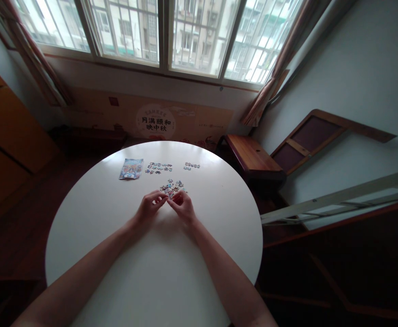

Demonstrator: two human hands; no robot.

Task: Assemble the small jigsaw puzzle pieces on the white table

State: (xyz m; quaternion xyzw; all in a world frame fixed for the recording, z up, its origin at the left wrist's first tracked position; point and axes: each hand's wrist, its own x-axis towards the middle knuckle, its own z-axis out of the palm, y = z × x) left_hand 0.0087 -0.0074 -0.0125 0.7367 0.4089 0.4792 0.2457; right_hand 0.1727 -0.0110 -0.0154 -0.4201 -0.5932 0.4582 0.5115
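Observation:
My left hand (151,201) and my right hand (182,205) meet at the near edge of a loose pile of jigsaw puzzle pieces (173,186). Thumb and fingers of each hand are pinched together, with the fingertips almost touching. Whatever lies between them is too small to make out. Behind the pile, several puzzle pieces (160,167) are laid out in rows. A smaller group of pieces (192,166) lies to the right of those rows. A colourful printed picture sheet or packet (131,168) rests flat at the left.
All of this lies on a round white table (219,254). Beyond its right edge stands a wooden bench or stool (250,152). Barred windows (199,36) with curtains (265,97) are at the back, and orange-brown cabinets (11,136) stand on the left.

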